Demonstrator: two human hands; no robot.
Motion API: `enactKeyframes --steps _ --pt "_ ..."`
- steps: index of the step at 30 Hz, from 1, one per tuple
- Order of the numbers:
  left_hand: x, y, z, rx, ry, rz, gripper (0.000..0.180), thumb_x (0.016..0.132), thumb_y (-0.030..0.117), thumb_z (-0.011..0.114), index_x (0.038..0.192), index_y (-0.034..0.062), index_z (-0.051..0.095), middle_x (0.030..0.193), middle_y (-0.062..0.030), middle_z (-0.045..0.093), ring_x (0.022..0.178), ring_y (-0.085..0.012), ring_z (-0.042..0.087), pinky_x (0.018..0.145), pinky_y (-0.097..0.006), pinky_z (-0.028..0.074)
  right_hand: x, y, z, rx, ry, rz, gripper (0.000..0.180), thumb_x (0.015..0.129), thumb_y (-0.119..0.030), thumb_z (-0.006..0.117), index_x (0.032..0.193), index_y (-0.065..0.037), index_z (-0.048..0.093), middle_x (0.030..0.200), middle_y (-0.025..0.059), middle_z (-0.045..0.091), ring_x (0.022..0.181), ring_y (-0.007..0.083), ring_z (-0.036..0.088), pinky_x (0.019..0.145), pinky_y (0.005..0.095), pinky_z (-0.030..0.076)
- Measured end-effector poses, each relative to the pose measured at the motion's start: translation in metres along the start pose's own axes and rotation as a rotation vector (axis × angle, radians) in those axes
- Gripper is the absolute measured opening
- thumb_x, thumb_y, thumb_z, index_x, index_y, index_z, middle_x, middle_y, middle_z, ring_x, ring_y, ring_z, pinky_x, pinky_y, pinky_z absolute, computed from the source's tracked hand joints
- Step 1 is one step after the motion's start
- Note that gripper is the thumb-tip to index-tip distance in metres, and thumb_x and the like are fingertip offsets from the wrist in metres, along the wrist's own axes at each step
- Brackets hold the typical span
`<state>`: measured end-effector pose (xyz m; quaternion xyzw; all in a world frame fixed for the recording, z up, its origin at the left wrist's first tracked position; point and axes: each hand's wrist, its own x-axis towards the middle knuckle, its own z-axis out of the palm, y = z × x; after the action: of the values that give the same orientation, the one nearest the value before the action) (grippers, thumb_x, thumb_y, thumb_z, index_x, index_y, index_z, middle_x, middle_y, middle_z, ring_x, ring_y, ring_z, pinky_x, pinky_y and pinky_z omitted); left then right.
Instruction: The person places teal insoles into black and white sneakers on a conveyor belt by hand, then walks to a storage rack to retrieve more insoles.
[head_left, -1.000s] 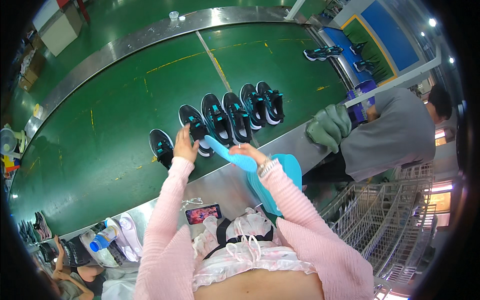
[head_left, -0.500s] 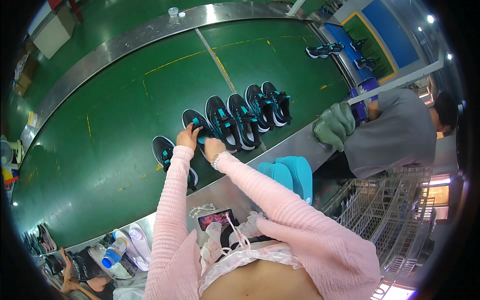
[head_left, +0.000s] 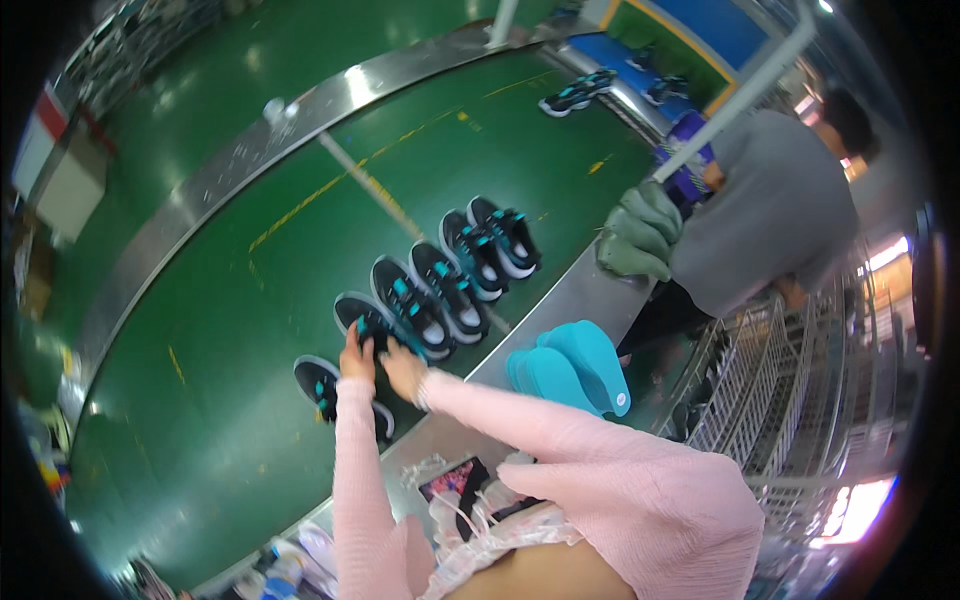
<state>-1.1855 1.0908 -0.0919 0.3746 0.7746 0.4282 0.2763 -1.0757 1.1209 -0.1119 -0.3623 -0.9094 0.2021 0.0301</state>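
Left hand [head_left: 357, 357]: at black shoe [head_left: 357, 308], grip unclear | right hand [head_left: 403, 370]: fingers at its opening, pinch unclear | shoe: second from left on green tabletop [head_left: 230, 400] | change: blue insole, right-held a second ago, now out of sight

1. Toward 8 o'clock, the left hand [head_left: 357, 360] and right hand [head_left: 404, 372] are blurred; what their fingertips grip cannot be told.
2. The hands hide most of the opening of the shoe beneath them [head_left: 352, 308].
3. The left sleeve [head_left: 360, 470] covers the middle of the leftmost shoe [head_left: 315, 375].
4. At 6 o'clock, a black strap [head_left: 470, 502] partly covers the phone [head_left: 443, 482].
5. At 7 o'clock, pale shoes [head_left: 317, 547] are smeared, cut off below.
6. At 4 o'clock, the wire rack's [head_left: 790, 425] contents are too blurred to identify.
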Motion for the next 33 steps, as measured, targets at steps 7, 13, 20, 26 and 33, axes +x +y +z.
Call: enactKeyframes --steps 7,13,20,26,33 --pt "-0.028 0.022 0.029 0.765 -0.078 0.187 0.033 0.069 0.011 0.059 0.097 -0.0019 0.049 0.096 -0.0151 0.051 0.09 -0.0298 0.049 0.08 -0.035 0.041 -0.033 0.066 -0.097 -0.163 -0.102 0.081 0.049 0.066 -0.025 0.062 0.112 -0.015 0.048 0.115 0.014 0.042 0.103 0.0323 0.043 0.086 0.0458 0.031" --pt "0.06 -0.108 0.069 1.269 -0.862 -0.138 0.04 0.079 0.025 0.046 0.115 0.0085 0.047 0.122 -0.0098 0.043 0.111 -0.0215 0.044 0.087 -0.032 0.04 -0.001 0.077 -0.072 -0.088 -0.255 -0.075 0.031 0.066 -0.032 0.064 0.082 -0.007 0.06 0.07 0.015 0.06 0.077 0.0346 0.056 0.066 0.0407 0.046" --pt "-0.057 0.009 0.046 1.226 -0.811 0.014 0.033 0.08 0.019 0.041 0.105 0.0038 0.056 0.116 -0.0161 0.049 0.106 -0.0254 0.049 0.087 -0.035 0.038 0.006 0.125 -0.07 -0.175 -0.143 -0.046 0.031 0.064 -0.035 0.064 0.074 -0.006 0.063 0.075 0.0151 0.061 0.079 0.0317 0.056 0.066 0.0393 0.047" --pt "-0.054 -0.048 0.03 1.081 -1.139 -0.011 0.027 0.078 0.018 0.042 0.098 0.0098 0.06 0.107 -0.0132 0.055 0.101 -0.0263 0.051 0.083 -0.036 0.041 0.037 0.148 -0.104 -0.286 -0.148 0.095 0.032 0.065 -0.037 0.064 0.079 -0.009 0.065 0.079 0.0127 0.062 0.08 0.0314 0.058 0.069 0.0392 0.045" --pt "-0.031 -0.071 0.057 1.118 -0.966 -0.07 0.029 0.079 0.023 0.043 0.096 0.0075 0.06 0.106 -0.0145 0.054 0.1 -0.0279 0.052 0.083 -0.036 0.042 -0.016 0.204 -0.171 -0.051 0.208 -0.03 0.034 0.065 -0.022 0.063 0.097 -0.013 0.058 0.088 0.0089 0.058 0.091 0.0258 0.051 0.077 0.0375 0.042"
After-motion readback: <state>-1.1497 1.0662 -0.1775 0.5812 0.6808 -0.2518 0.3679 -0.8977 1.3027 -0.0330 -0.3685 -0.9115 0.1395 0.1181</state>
